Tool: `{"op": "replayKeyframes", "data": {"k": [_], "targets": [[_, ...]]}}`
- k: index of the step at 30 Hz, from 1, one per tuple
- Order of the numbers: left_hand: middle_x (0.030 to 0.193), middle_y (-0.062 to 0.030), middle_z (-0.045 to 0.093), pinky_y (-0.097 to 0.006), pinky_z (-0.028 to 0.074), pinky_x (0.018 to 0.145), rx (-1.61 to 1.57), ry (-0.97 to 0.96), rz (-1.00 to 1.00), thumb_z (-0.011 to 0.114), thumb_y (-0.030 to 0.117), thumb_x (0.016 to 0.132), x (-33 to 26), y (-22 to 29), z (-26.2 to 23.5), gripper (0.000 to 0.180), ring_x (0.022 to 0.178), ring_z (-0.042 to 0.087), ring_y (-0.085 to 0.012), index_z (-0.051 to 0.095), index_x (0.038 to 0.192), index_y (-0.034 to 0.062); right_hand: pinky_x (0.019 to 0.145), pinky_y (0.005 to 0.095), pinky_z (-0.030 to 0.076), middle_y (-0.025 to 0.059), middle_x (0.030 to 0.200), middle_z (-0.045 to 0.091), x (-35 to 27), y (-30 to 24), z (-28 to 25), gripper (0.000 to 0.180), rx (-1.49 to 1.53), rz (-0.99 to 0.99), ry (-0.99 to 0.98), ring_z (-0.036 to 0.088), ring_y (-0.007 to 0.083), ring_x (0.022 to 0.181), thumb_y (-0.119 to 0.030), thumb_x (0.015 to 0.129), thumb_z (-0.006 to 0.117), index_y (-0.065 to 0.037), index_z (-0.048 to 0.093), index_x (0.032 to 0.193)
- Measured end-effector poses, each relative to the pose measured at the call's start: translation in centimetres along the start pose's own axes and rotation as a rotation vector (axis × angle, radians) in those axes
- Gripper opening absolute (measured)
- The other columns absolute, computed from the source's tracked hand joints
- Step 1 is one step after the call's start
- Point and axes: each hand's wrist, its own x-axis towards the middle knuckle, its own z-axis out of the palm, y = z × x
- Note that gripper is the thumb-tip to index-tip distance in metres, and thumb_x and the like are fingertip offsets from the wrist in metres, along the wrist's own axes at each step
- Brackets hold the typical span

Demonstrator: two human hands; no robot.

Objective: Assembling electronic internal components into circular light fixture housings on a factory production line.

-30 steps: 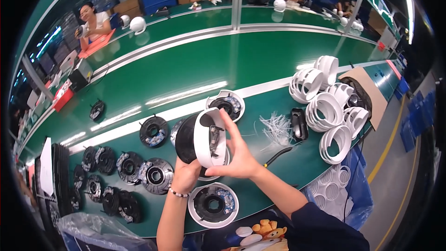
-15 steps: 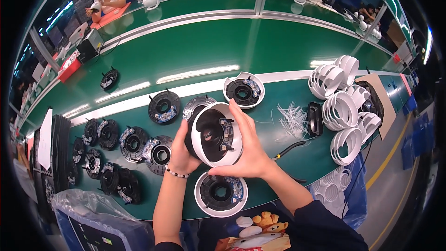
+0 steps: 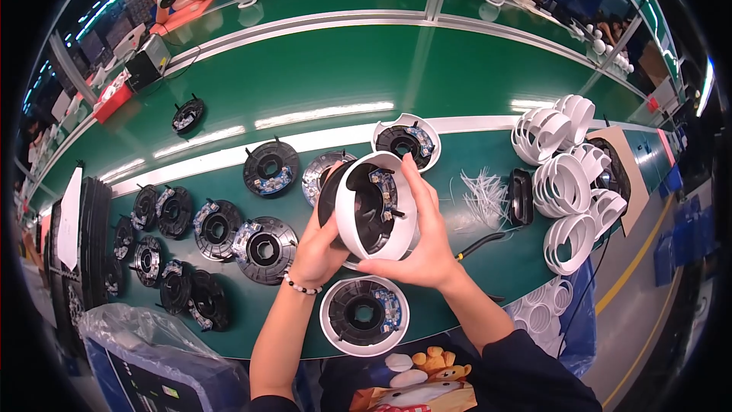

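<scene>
Above the near middle of the bench, a white round housing [image 3: 351,227] is held tilted between both hands. Inside it sits a black disc [image 3: 369,217] with a small blue circuit board [image 3: 386,192]. My left hand [image 3: 316,252], a beaded bracelet at its wrist, is closed round the black rear side of the assembly. My right hand [image 3: 428,240] grips the white rim from the right, thumb below and fingers above. Just under the hands lies another white housing [image 3: 328,328] with a black disc in it; a similar white housing [image 3: 433,154] lies behind them.
Several black discs [image 3: 267,252] with circuit boards are spread over the left. White rings [image 3: 568,244] are stacked at the right, by cable ties [image 3: 484,198], a black tray [image 3: 521,197] and pliers [image 3: 479,244]. A plastic-lined blue bin [image 3: 152,366] stands lower left. People work across the bench.
The held housing has moved slightly right and turned, so its white outer wall shows more and the opening faces further right. Both hands have moved with it and keep their hold.
</scene>
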Motion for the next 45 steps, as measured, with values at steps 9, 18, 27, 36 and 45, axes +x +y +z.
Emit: {"op": "replayKeyframes", "data": {"k": [9,18,27,36,45], "targets": [[0.123,-0.0164,0.042,-0.044,0.036,0.094,-0.361,-0.043,-0.192,0.03,0.051,0.085,-0.3,0.5,-1.0,0.063,0.113,0.041,-0.0296,0.035,0.125,0.0017,0.098,0.0447,0.024,0.0242,0.135,0.018,0.2,-0.6,0.1,0.111,-0.008,-0.136,-0.079,0.024,0.0379,0.121,-0.039,0.046,0.08,0.0,0.021,0.131],[0.107,-0.0122,0.054,-0.035,0.044,0.085,-0.318,0.177,-0.135,0.028,0.038,0.089,-0.1,0.2,-0.5,0.047,0.095,0.054,-0.0217,0.046,0.115,0.0023,0.097,0.0467,0.022,0.0255,0.135,0.018,0.2,-0.9,0.7,0.106,-0.119,-0.198,-0.101,0.023,0.0399,0.121,-0.038,0.046,0.081,-0.001,0.025,0.129],[0.118,-0.0127,0.046,-0.035,0.04,0.09,-0.294,0.096,-0.062,0.024,0.052,0.088,-0.7,-0.2,0.2,0.063,0.106,0.048,-0.0221,0.036,0.123,0.0018,0.095,0.0484,0.025,0.0253,0.132,0.02,0.2,-0.9,1.1,0.105,-0.159,-0.204,-0.076,0.025,0.0422,0.118,-0.037,0.045,0.079,0.001,0.025,0.127],[0.127,-0.0126,0.037,-0.037,0.034,0.096,-0.084,-0.031,-0.011,0.044,0.053,0.081,-1.4,-1.4,-0.6,0.073,0.115,0.04,-0.0231,0.024,0.129,0.0024,0.096,0.0462,0.024,0.0253,0.132,0.022,-0.1,-0.9,1.5,0.118,-0.231,-0.047,-0.029,0.027,0.0396,0.117,-0.05,0.045,0.078,0.004,0.016,0.13],[0.122,-0.0127,0.041,-0.034,0.039,0.092,-0.091,0.017,0.013,0.06,0.024,0.066,-1.9,-1.2,-0.2,0.073,0.108,0.046,-0.0227,0.027,0.127,0.0013,0.097,0.0468,0.02,0.0251,0.133,0.015,-0.5,-1.3,3.0,0.126,-0.219,-0.064,0.067,0.02,0.0389,0.12,-0.051,0.045,0.077,0.006,0.005,0.13]]}}
